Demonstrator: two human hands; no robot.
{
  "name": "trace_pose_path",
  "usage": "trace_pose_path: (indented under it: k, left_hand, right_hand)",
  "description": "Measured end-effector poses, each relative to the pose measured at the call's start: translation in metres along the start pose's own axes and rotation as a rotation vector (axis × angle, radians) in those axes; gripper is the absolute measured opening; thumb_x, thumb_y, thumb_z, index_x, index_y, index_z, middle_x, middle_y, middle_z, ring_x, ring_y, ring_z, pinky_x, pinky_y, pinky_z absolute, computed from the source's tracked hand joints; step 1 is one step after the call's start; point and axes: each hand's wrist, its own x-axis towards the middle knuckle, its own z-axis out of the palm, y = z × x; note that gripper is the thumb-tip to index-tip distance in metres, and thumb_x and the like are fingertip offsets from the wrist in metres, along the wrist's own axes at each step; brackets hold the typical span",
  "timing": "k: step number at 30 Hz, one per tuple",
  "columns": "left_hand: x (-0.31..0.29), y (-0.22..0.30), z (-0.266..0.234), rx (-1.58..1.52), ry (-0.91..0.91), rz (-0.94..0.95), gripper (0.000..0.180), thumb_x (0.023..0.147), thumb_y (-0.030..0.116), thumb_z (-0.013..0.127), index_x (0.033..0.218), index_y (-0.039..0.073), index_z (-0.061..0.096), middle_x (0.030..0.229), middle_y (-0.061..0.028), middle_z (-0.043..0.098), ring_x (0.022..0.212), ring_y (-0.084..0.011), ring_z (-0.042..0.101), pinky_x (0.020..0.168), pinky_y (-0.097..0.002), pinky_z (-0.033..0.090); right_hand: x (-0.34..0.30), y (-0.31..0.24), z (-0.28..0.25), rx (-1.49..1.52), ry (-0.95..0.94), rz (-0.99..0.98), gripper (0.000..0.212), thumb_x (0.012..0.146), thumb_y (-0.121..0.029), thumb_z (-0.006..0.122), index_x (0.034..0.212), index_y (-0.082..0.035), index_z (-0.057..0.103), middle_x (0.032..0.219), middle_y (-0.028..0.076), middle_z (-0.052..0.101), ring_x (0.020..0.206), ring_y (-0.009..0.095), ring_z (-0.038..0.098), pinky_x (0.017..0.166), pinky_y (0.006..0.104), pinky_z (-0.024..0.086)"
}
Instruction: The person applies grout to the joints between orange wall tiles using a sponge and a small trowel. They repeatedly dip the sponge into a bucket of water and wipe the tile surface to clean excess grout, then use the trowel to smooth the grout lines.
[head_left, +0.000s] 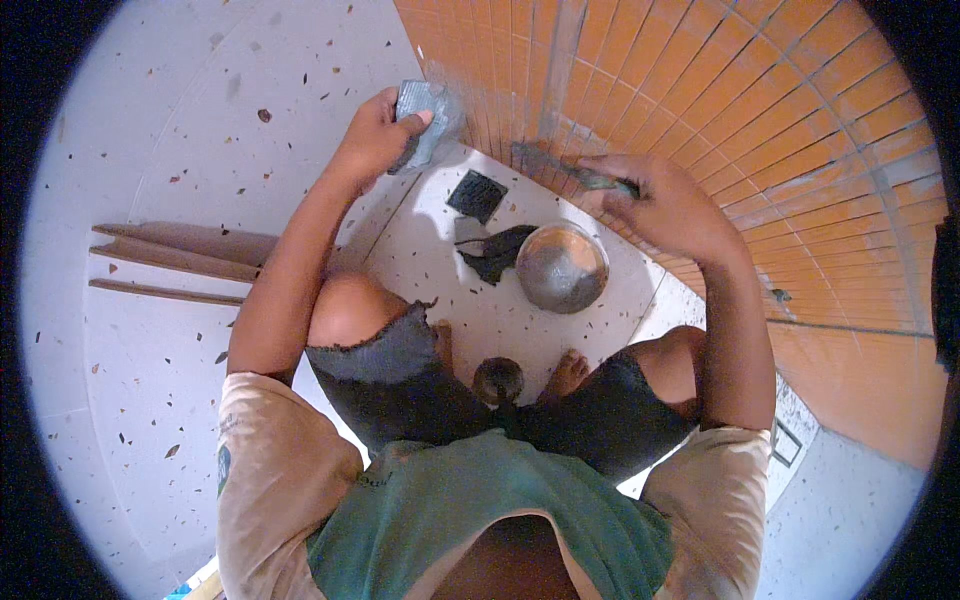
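Note:
My left hand (372,145) is closed around a flat, grey-blue pad or block (418,112), smeared and held close to the wall's lower edge; its exact kind is unclear. My right hand (672,205) grips a small scraper-like tool (545,160) caked with grey paste, its tip at the foot of the orange tiled wall (660,60). Between my arms, a round bowl (555,238) with grey paste inside stands on the floor. Beside it lie a dark, crumpled cloth-like piece (497,250) and a black square (477,196).
Thin dark joints cross the orange tiles, which rise along the right. A small dark round object (498,378) is between my feet. Brown-edged ledges (170,252) lie on the left of the speckled pale surface. A square drain frame (787,442) is at lower right.

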Motion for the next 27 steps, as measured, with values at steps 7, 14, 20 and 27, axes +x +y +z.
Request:
trace_pose_path:
  k: [7,14,20,27]
  left_hand:
    - [0.026,-0.059,-0.01,0.16,-0.01,-0.157,0.051,0.089,0.02,0.067,0.131,0.0,0.047,0.111,-0.0161,0.064,0.093,-0.0237,0.062,0.08,-0.0357,0.051]
    - [0.04,-0.076,0.0,0.316,-0.026,-0.142,0.056,0.088,0.02,0.068,0.135,0.002,0.046,0.111,-0.0181,0.064,0.095,-0.0235,0.062,0.082,-0.0373,0.051]
    - [0.052,-0.119,-0.003,0.308,-0.108,-0.127,0.055,0.09,0.017,0.065,0.139,0.007,0.044,0.099,-0.0076,0.064,0.078,-0.0149,0.056,0.066,-0.0292,0.046]
    - [-0.002,-0.111,-0.028,0.082,-0.2,-0.137,0.051,0.096,0.016,0.056,0.143,0.009,0.041,0.102,-0.0085,0.065,0.087,-0.0165,0.059,0.077,-0.0286,0.047]
  right_hand:
    - [0.002,0.021,0.006,0.095,0.011,0.121,0.042,0.088,-0.023,0.067,0.122,0.002,0.062,0.113,0.017,0.069,0.106,0.024,0.064,0.093,0.0365,0.048]
    - [0.004,0.052,0.009,0.165,0.005,0.018,0.049,0.087,-0.037,0.066,0.123,-0.004,0.063,0.116,0.016,0.068,0.104,0.026,0.065,0.093,0.0378,0.048]
    - [0.029,0.086,0.037,0.019,-0.113,0.134,0.037,0.082,-0.033,0.066,0.111,-0.009,0.068,0.099,0.02,0.069,0.092,0.037,0.065,0.082,0.0456,0.051]
    - [0.029,0.032,0.014,-0.231,-0.178,-0.037,0.035,0.08,-0.033,0.066,0.106,-0.011,0.073,0.106,0.013,0.07,0.097,0.033,0.066,0.087,0.0493,0.048]
